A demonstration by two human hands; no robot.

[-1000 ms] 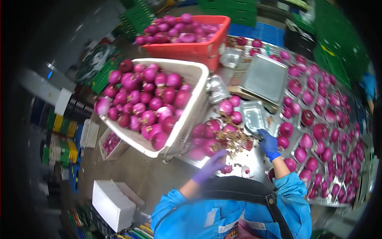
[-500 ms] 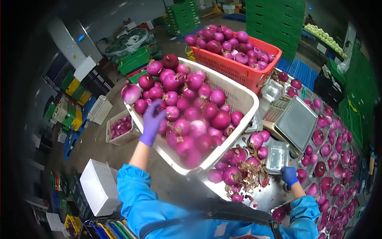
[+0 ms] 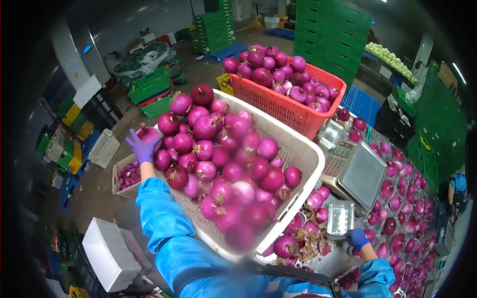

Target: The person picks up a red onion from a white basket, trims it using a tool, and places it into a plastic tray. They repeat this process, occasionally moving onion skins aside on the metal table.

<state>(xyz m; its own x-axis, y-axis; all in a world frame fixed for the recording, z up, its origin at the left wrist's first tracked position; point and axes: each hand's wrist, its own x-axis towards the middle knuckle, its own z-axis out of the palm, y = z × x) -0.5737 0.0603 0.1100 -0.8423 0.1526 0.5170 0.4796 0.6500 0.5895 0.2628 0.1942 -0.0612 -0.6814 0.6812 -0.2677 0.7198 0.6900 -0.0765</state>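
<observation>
My left hand, in a purple glove, has its fingers wrapped round a red onion at the left corner of a white plastic crate. Red onions are heaped in that crate. Lower right, my right hand, gloved in blue-purple, grips the near edge of a clear plastic tray with nothing in it. The tray is over the metal table, beside loose onions and dry onion skins.
A red crate of onions stands behind the white one. A weighing scale sits right of it. Packed onion trays cover the table's right side. A white box and a small onion crate are on the left.
My left hand has moved left and up from over the heap to the onion at the crate's corner, and now holds it. My right hand still holds the tray. The view has shifted.
</observation>
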